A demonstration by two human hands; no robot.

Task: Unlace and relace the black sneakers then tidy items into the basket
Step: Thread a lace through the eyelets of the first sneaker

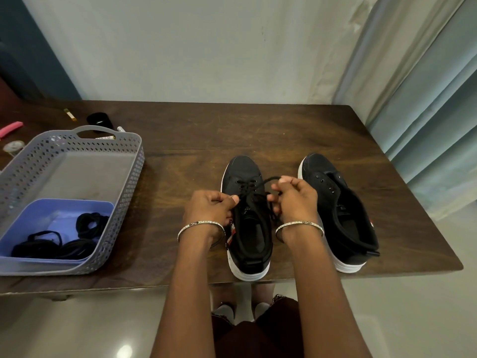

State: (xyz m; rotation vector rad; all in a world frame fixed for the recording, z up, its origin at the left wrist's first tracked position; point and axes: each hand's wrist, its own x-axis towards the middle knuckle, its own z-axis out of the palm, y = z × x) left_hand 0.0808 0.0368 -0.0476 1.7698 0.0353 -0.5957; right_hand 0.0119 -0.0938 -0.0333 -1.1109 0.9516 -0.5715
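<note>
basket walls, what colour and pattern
Grey basket, its walls pierced with small diamond-shaped holes; seen best in the head view.

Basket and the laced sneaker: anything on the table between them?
Head view: bare table between the basket and the laced sneaker; only the left hand, gripping its lace, overlaps that stretch at the sneaker's side.

A person's left hand (210,208) and right hand (296,197) pinch the black shoelace (260,184) of a half-laced black canvas sneaker with white sole (242,167) on a dark wooden counter (284,130). An unlaced matching sneaker (322,167) stands just right of it. At left, a grey perforated plastic basket (127,189) holds a blue plastic tray (49,210) of coiled black laces (89,223).
</note>
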